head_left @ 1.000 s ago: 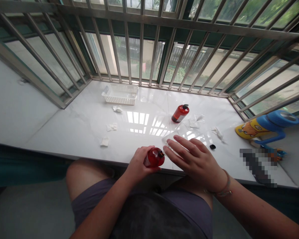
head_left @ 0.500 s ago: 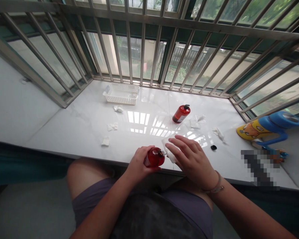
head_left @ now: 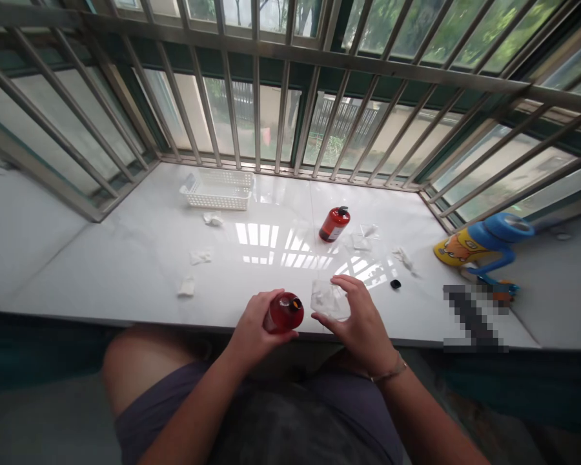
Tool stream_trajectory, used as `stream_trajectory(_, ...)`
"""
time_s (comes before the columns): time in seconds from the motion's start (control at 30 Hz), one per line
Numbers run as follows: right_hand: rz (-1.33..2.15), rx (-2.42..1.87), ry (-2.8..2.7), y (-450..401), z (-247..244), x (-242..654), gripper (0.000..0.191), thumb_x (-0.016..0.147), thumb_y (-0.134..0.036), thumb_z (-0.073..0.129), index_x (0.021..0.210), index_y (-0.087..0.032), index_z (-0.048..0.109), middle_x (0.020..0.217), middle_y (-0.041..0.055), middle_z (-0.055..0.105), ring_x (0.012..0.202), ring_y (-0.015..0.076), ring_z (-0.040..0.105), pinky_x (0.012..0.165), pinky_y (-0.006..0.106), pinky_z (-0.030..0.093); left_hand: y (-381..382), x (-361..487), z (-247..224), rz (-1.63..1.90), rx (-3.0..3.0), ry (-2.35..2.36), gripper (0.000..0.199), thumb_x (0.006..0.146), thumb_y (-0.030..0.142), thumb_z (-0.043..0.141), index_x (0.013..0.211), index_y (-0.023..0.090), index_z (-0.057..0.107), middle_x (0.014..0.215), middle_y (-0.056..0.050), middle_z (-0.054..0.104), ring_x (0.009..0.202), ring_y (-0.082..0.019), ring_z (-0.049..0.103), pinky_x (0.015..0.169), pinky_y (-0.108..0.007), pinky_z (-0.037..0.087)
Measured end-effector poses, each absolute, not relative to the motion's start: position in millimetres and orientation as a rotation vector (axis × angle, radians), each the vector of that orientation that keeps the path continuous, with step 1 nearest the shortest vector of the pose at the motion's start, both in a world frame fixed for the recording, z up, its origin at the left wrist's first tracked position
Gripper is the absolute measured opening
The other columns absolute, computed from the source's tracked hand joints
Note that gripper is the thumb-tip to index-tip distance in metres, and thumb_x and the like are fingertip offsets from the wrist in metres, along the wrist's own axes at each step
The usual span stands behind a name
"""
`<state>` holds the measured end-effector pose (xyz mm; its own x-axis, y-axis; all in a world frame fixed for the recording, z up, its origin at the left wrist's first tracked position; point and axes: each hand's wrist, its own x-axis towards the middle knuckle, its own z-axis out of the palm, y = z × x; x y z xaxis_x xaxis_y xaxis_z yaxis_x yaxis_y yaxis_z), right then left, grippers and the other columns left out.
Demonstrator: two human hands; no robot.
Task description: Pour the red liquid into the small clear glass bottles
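The left hand (head_left: 264, 323) is wrapped around a red bottle (head_left: 286, 314), with the thumb at its near side and the fingers at the far side. The right hand (head_left: 358, 313) is curved, and it holds a clear container (head_left: 325, 298) between the thumb and the fingertips. Taking the standing bottle (head_left: 334, 226) as the landmark, both held things are nearer to the person; the black cap (head_left: 396, 284) lies to its right and nearer, on the white surface (head_left: 140, 258), and the white basket (head_left: 217, 194) is to its left. The red bottle is probably smooth and rather stiff, and it may be heavy if much liquid is inside; I cannot tell the level. A grip around its body seems safer than one at the narrow neck. The container looks light, thin and perhaps slippery, so its opposite edges should be taken gently.
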<state>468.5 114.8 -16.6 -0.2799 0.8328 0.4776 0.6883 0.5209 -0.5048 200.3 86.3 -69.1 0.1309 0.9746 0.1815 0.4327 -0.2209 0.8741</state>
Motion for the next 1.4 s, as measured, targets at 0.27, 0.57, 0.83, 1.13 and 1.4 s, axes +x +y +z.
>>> stream_trajectory(0.27,0.297,-1.673,-1.616,108.6,-64.3,519.9,0.081,0.080,-0.069,0.086,0.140,-0.022,0.056,0.138,0.0159,0.066,0.129,0.0381,0.061,0.105,0.058,0.054,87.7,197.2,-70.9,1.015,1.771,1.407,0.082,0.074,0.034,0.098,0.146,0.036,0.057,0.144,-0.008,0.068,0.135,-0.034,0.065,0.113,-0.053,0.055)
stream_trajectory(0.57,0.533,-1.859,-1.225,110.9,-83.5,568.2,0.092,0.071,-0.073,0.088,0.140,-0.022,0.056,0.141,0.0175,0.066,0.120,0.0374,0.067,0.100,0.053,0.056,77.9,187.5,-68.8,1.055,1.632,1.558,0.075,0.075,0.044,0.096,0.140,0.032,0.061,0.140,-0.009,0.071,0.130,-0.035,0.070,0.113,-0.056,0.057)
stream_trajectory(0.83,0.367,-1.730,-1.239,118.5,-110.5,581.2,0.089,0.074,-0.070,0.088,0.140,-0.018,0.058,0.145,0.0194,0.053,0.118,0.0343,0.067,0.108,0.056,0.056,87.2,159.5,-60.3,1.134,1.456,1.741,0.082,0.071,0.051,0.096,0.142,0.030,0.061,0.141,-0.009,0.071,0.129,-0.035,0.070,0.117,-0.055,0.054)
stream_trajectory(1.13,0.242,-1.636,-1.178,137.6,-127.8,597.6,0.089,0.073,-0.070,0.088,0.140,-0.019,0.059,0.144,0.0181,0.053,0.114,0.0335,0.069,0.105,0.055,0.058,136.1,130.3,-56.0,1.207,1.375,1.937,0.081,0.071,0.053,0.096,0.140,0.029,0.060,0.135,-0.010,0.073,0.116,-0.032,0.075,0.106,-0.051,0.061)
stream_trajectory(1.4,0.183,-1.606,-1.166,132.6,-127.5,590.6,0.090,0.074,-0.072,0.088,0.142,-0.021,0.058,0.145,0.0178,0.055,0.119,0.0356,0.067,0.106,0.056,0.056,158.6,118.6,-61.4,1.114,1.358,1.912,0.090,0.073,0.055,0.095,0.147,0.027,0.052,0.142,-0.015,0.070,0.122,-0.036,0.074,0.114,-0.058,0.056)
